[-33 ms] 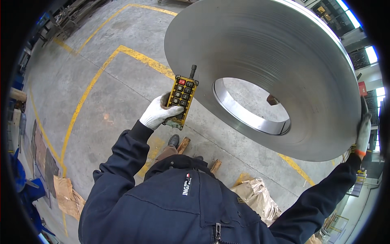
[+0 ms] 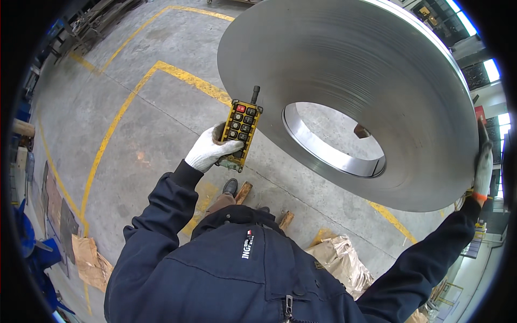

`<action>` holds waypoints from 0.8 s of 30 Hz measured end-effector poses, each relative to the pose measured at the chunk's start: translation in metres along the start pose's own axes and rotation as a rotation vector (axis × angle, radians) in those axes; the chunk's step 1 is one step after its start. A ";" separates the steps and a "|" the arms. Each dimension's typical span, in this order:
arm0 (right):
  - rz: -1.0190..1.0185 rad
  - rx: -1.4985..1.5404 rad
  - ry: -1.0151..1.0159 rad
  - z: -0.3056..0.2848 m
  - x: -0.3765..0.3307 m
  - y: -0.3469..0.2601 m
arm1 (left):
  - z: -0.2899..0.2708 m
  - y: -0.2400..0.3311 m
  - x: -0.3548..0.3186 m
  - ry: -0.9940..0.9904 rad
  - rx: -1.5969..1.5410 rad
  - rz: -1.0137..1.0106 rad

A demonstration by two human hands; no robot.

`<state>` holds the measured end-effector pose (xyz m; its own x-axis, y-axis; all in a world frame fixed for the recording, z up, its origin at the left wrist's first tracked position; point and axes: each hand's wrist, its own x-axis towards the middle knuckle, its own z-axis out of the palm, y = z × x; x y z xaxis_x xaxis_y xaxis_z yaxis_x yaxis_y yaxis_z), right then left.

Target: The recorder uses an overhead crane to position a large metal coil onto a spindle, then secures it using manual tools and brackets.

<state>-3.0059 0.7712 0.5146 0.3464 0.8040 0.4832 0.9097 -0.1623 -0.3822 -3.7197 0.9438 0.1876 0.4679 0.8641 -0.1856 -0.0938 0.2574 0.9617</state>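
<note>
My left hand, in a white glove, grips a yellow remote control with black buttons, a red one and a short black antenna. Its thumb lies across the lower buttons. To the right rises a large grey steel coil, tilted in view, with a round open centre lined by a shiny inner band. At the coil's right edge is my right hand, gloved, with an orange band at the cuff. Its fingers stretch up flat along the outer rim, touching it without wrapping round anything.
Wooden blocks lie by my shoe. Crumpled wrapping lies on the floor below the coil, and brown paper at lower left. Yellow lines mark the concrete floor. Blue objects stand at the left edge.
The coil's lower edge sits slightly higher in view. My right hand has shifted slightly up with it; the left hand and remote control stay put.
</note>
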 end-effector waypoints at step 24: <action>-0.212 -0.213 0.165 0.028 0.011 -0.143 | -0.005 -0.010 0.002 -0.023 -0.003 0.130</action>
<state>-3.1389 0.8189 0.5526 0.1609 0.7320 0.6620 0.9868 -0.1313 -0.0946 -3.7222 0.9448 0.1770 0.4718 0.8800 -0.0546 -0.1576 0.1450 0.9768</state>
